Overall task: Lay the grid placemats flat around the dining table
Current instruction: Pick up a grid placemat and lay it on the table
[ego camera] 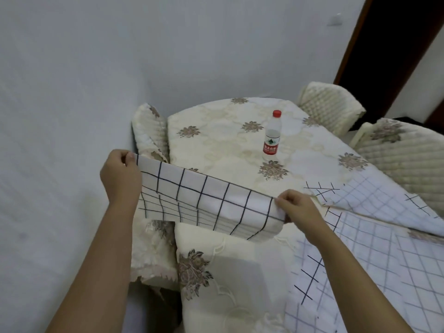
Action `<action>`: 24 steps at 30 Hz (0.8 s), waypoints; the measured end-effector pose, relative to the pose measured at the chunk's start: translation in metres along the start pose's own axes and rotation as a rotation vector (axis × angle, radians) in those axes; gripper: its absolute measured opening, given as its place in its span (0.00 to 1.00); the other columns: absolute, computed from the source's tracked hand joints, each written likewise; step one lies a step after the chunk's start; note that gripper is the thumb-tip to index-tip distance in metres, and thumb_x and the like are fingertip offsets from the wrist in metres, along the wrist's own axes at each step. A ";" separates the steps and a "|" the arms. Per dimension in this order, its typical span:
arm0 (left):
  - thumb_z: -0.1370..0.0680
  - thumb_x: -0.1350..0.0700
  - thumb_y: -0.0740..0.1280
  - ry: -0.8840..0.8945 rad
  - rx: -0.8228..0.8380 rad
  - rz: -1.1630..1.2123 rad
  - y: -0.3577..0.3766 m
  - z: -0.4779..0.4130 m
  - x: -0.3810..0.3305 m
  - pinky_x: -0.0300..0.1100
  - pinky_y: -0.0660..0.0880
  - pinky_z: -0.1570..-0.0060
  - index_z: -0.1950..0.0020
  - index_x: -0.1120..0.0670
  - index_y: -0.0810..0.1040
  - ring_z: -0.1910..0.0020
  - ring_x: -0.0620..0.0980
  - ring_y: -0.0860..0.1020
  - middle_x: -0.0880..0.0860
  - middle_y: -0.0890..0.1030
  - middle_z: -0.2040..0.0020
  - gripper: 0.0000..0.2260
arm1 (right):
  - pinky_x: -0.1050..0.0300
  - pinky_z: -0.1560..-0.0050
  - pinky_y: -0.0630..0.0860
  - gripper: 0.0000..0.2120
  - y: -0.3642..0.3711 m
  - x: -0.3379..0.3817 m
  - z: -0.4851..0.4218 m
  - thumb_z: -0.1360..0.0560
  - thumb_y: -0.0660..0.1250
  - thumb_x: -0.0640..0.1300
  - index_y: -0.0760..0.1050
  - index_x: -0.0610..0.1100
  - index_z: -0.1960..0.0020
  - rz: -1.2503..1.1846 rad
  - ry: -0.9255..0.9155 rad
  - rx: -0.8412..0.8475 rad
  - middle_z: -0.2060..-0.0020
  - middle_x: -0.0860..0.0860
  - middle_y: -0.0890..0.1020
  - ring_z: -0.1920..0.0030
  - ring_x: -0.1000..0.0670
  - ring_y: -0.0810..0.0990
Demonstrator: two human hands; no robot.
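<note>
Cream floral-embroidered chair cover (pixel 230 280) sits closest, against the near table edge. Round table under cream flowered cloth (pixel 216 140) fills mid-frame. Two pale grid placemats lie on its right side: one near (pixel 360 272), one farther (pixel 374 200), edges touching. White dark-grid fabric placemat (pixel 204 203) is held off the table above the near-left edge, lower part sagging in folds. Left hand (pixel 120 174) pinches its upper left corner; right hand (pixel 298 210) pinches the upper right corner. Clear red-capped plastic bottle (pixel 272 138) stands upright mid-table.
</note>
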State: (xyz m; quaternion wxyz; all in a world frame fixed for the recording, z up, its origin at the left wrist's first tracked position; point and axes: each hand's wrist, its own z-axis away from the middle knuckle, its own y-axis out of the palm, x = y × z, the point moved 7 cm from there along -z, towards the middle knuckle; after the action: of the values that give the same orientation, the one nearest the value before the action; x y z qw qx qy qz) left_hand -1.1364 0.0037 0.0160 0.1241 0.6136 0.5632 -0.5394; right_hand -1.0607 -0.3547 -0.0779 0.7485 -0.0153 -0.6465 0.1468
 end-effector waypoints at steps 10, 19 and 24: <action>0.22 0.62 0.59 0.072 0.206 0.093 0.146 -0.053 -0.039 0.41 0.68 0.50 0.46 0.63 0.77 0.46 0.57 0.76 0.60 0.80 0.47 0.10 | 0.48 0.54 0.80 0.10 0.037 -0.061 -0.028 0.24 0.59 0.36 0.71 0.41 0.63 -0.127 0.297 0.209 0.75 0.49 0.78 0.71 0.49 0.80; 0.22 0.61 0.62 -0.034 0.998 0.003 0.341 0.044 -0.002 0.49 0.60 0.29 0.26 0.54 0.61 0.26 0.51 0.59 0.53 0.57 0.24 0.24 | 0.62 0.69 0.69 0.07 0.025 -0.148 -0.070 0.23 0.58 0.37 0.69 0.41 0.60 -0.007 0.526 0.047 0.66 0.46 0.75 0.72 0.51 0.83; 0.20 0.60 0.59 -0.106 1.132 -0.053 0.345 0.100 0.057 0.41 0.57 0.28 0.26 0.55 0.61 0.26 0.50 0.59 0.52 0.56 0.23 0.23 | 0.62 0.73 0.64 0.07 0.031 -0.180 -0.078 0.26 0.59 0.35 0.67 0.41 0.63 0.152 0.624 0.106 0.69 0.46 0.73 0.74 0.50 0.77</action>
State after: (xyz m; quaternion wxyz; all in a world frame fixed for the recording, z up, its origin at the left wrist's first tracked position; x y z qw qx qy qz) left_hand -0.9167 -0.1564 -0.2252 -0.2097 0.5423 0.1944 -0.7900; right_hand -1.0130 -0.3556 -0.2704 0.8971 -0.0686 -0.3745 0.2241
